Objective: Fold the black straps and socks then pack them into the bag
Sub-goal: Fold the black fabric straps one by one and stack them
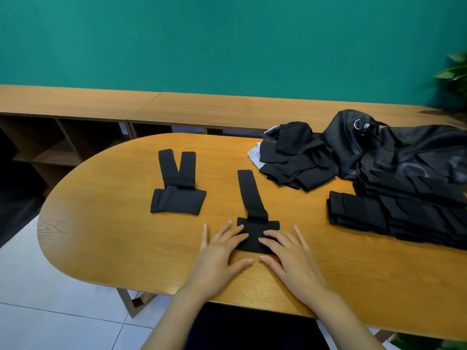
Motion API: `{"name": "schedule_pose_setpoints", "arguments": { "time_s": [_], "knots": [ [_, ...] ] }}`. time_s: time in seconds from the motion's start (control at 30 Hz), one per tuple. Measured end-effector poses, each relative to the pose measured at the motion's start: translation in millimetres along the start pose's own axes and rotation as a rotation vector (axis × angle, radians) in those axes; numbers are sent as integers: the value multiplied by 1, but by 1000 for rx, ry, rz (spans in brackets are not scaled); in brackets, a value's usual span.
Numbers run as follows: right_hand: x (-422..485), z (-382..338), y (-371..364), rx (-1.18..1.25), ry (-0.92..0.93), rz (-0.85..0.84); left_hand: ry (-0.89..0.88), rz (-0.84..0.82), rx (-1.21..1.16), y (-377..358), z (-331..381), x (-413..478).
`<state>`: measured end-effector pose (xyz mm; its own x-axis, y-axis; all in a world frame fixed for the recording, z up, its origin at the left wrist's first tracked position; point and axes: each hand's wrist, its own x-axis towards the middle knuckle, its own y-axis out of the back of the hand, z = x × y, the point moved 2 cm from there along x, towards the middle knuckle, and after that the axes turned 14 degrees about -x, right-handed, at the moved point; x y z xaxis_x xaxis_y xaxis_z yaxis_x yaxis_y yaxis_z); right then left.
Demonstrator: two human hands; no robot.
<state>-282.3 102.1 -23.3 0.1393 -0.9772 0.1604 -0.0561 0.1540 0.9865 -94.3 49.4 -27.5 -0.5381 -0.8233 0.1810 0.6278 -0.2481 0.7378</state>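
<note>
Head view: the black fabric strap with a wide pad (252, 198) lies near the front edge of the oval wooden table (101, 223), its long tail stretched straight away from the person. The left hand (219, 251) and right hand (290, 251) lie flat, fingers straight, pressing the pad's two sides. A second black strap (177, 198), its tails in a V, lies to the left, well apart. A rumpled heap of black cloth (295, 160) and a flatter black stack (379, 213) sit on the right, beside the crumpled black bag (353, 137). Folding looks barely begun. Nothing appears packed, though the bag's inside is hidden.
</note>
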Motion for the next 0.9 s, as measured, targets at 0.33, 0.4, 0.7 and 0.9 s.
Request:
{"name": "schedule_pose_setpoints", "arguments": {
  "time_s": [0.33,0.4,0.7,0.9],
  "knots": [
    [0,-3,-1,94,53,22,-152,257,77,-7,-13,-18],
    [2,-5,-2,98,47,59,-160,288,87,-7,-12,-20],
    [1,-6,-9,155,-7,162,-92,390,-101,-3,-14,-23],
    [-2,-8,-11,102,9,313,-74,393,-135,-2,-13,-24]
  ]
}}
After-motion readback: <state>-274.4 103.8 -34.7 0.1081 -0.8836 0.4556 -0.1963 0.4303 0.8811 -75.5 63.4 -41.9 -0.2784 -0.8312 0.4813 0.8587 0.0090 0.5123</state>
